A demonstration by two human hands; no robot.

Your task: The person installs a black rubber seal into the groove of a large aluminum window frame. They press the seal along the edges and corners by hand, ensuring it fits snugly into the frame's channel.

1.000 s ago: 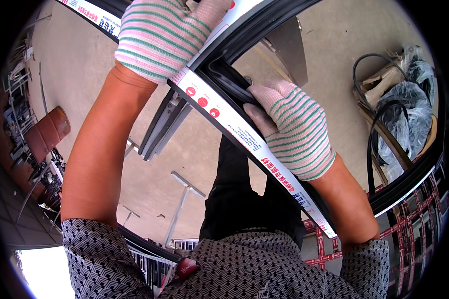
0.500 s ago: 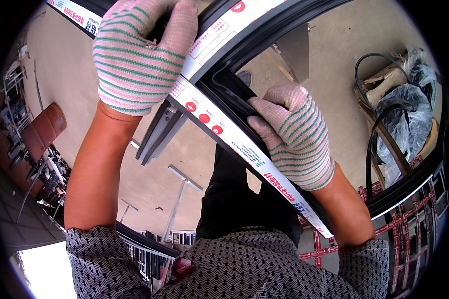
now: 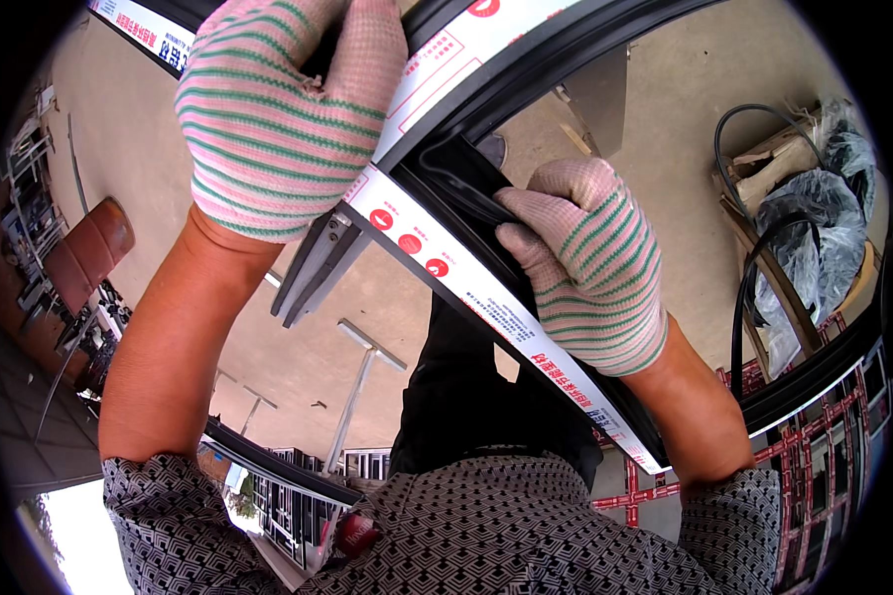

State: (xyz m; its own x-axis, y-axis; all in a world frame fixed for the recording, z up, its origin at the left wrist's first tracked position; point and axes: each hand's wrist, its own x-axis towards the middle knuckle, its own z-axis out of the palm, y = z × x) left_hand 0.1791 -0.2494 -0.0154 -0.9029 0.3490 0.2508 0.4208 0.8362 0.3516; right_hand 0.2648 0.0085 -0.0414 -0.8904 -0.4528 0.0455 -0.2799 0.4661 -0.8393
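Note:
A dark window frame (image 3: 481, 315), its faces covered in white film with red and blue print, crosses the view in front of me. My left hand (image 3: 283, 124), in a pink glove with green stripes, is closed around the frame near its corner; its fingertips run toward the top edge and are partly hidden. Along the inner side of the frame lies a black rubber strip (image 3: 461, 178). My right hand (image 3: 593, 268), gloved alike, has its thumb and fingers bent together on that strip just past the corner.
Clear plastic sheeting (image 3: 814, 228) lies on the floor at the right with cardboard and a black hose loop. Red-and-white wrapped bars (image 3: 814, 446) stand at lower right. A metal T-shaped stand (image 3: 367, 347) and a brown panel (image 3: 89, 253) are on the left.
My left forearm has swung out a little to the left, and the left hand has shifted slightly. The frame has edged a touch to the right, while my right hand keeps its grip.

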